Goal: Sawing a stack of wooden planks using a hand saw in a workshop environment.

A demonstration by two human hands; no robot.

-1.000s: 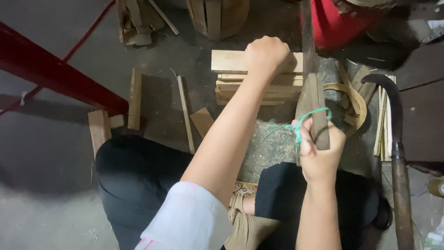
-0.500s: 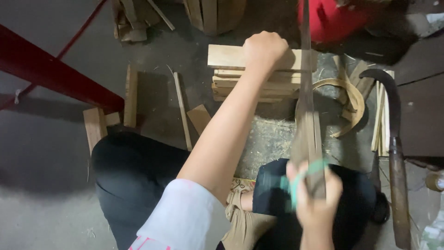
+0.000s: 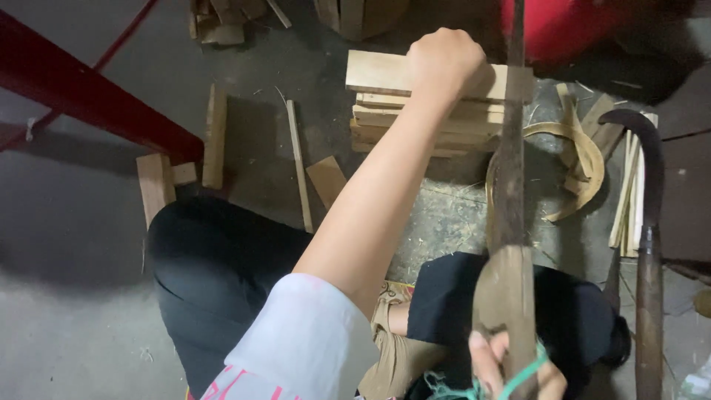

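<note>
I logged the left hand [image 3: 443, 63] closed in a fist, pressing down on the top wooden board [image 3: 378, 74] of a stack directly under it. The right hand [image 3: 511, 367], at the lower edge, was wrapped around the handle of a saw [image 3: 509, 222]; its blade ran upward, just right of the left fist. A sickle [image 3: 650, 222] lay further right.

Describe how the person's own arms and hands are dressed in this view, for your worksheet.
Both hands are bare, with no gloves. The left arm is bare up to a short white sleeve with pink marks at its edge. Only part of the right hand shows, with green cord across it.
</note>
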